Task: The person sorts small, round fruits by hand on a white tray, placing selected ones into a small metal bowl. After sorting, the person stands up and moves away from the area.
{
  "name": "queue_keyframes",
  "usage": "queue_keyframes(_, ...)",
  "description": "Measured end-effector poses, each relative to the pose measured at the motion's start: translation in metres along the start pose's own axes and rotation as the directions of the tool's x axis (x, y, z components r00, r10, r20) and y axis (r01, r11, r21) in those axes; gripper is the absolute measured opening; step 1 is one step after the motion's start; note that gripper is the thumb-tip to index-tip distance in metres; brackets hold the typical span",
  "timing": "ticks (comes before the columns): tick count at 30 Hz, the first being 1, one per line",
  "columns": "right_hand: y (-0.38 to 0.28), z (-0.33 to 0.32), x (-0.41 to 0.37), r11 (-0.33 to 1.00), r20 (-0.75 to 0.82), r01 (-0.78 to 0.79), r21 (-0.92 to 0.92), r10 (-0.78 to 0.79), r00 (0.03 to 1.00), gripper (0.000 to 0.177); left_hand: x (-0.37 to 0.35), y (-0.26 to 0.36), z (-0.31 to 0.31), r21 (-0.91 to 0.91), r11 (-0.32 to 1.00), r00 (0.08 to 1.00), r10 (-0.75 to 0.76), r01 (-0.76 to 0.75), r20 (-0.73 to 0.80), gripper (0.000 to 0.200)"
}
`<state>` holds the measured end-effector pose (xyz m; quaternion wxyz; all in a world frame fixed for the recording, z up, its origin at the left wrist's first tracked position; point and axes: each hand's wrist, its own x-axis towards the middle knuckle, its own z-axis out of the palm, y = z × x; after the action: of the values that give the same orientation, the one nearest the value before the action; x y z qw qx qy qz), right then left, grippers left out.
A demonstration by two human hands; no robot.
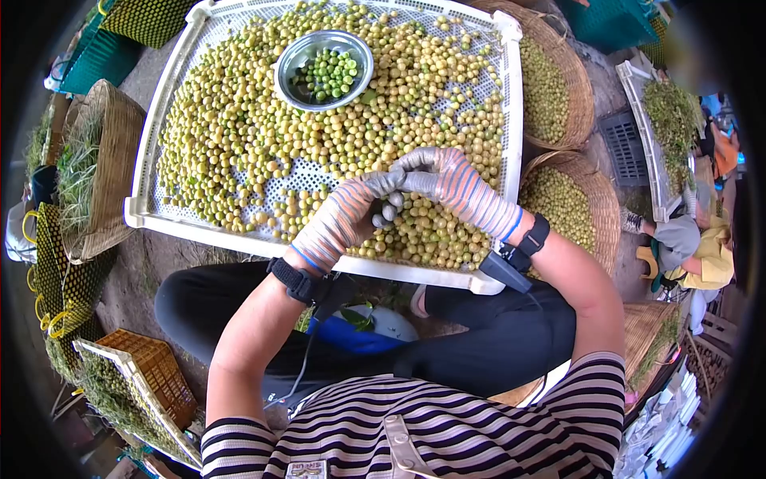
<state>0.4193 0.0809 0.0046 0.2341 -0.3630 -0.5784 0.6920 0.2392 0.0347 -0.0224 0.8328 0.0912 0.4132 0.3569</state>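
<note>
Down on your striped shirt [479,427] there's a patch [307,471] with lettering, way too small for me to read. Your forearms angle up and inward, black straps [294,279] on both wrists. Your left hand [339,215] and right hand [463,188], in striped gloves with gray tips, meet over the tray [399,271], fingers curled and tips together; honestly can't tell if either's pinching anything. Yellow-green fruits [231,120] are spread across that white tray, with greener ones [333,70] in a metal bowl [323,40] toward its far side.
</note>
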Motion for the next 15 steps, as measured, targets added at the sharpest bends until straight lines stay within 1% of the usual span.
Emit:
queue_keyframes(2,-0.003,0.001,0.001,0.999,0.066,-0.005,0.044,0.002,0.998,0.022,-0.001,0.001,-0.005,0.056,0.998,0.998,-0.018,0.014,0.062,0.020)
queue_keyframes(3,-0.016,0.000,-0.001,0.998,0.080,-0.068,-0.005,0.069,0.994,0.020,-0.003,0.001,-0.004,0.043,0.998,0.998,-0.043,0.041,0.046,0.021)
queue_keyframes(4,-0.016,-0.001,0.000,0.998,0.081,-0.069,-0.003,0.069,0.994,0.020,-0.004,0.003,-0.003,0.043,0.998,0.998,-0.045,0.043,0.044,0.021)
queue_keyframes(6,-0.018,-0.003,0.002,0.975,0.090,-0.213,-0.059,0.217,0.972,0.019,-0.007,0.006,0.000,0.074,0.994,0.991,-0.092,0.085,0.097,0.021)
queue_keyframes(7,-0.020,-0.003,0.002,0.959,0.084,-0.239,-0.155,0.253,0.964,0.017,-0.007,0.008,0.002,0.091,0.989,0.989,-0.124,0.116,0.086,0.021)
queue_keyframes(8,-0.013,-0.005,0.003,0.958,0.088,-0.242,-0.153,0.257,0.962,0.017,-0.006,0.008,0.000,0.087,0.989,0.989,-0.126,0.118,0.082,0.021)
queue_keyframes(10,0.008,-0.008,0.008,0.972,0.174,0.030,-0.232,0.011,0.985,0.017,-0.002,0.007,-0.005,0.153,0.979,0.988,-0.143,0.133,0.057,0.020)
queue_keyframes(11,-0.002,-0.007,0.008,0.966,0.159,-0.026,-0.258,0.069,0.985,0.019,-0.003,0.008,-0.004,0.187,0.973,0.990,-0.140,0.136,0.009,0.018)
queue_keyframes(12,-0.001,-0.006,0.009,0.967,0.157,-0.027,-0.255,0.069,0.985,0.019,-0.003,0.008,-0.006,0.189,0.972,0.990,-0.143,0.139,0.008,0.018)
queue_keyframes(14,0.000,-0.007,0.008,0.993,0.150,0.015,-0.118,0.003,0.989,0.020,-0.002,0.009,-0.010,0.127,0.983,0.987,-0.145,0.136,0.064,0.017)
queue_keyframes(15,0.000,-0.006,0.008,0.984,0.097,0.048,-0.174,-0.031,0.995,0.017,-0.004,0.013,-0.010,0.135,0.977,0.980,-0.177,0.164,0.087,0.016)
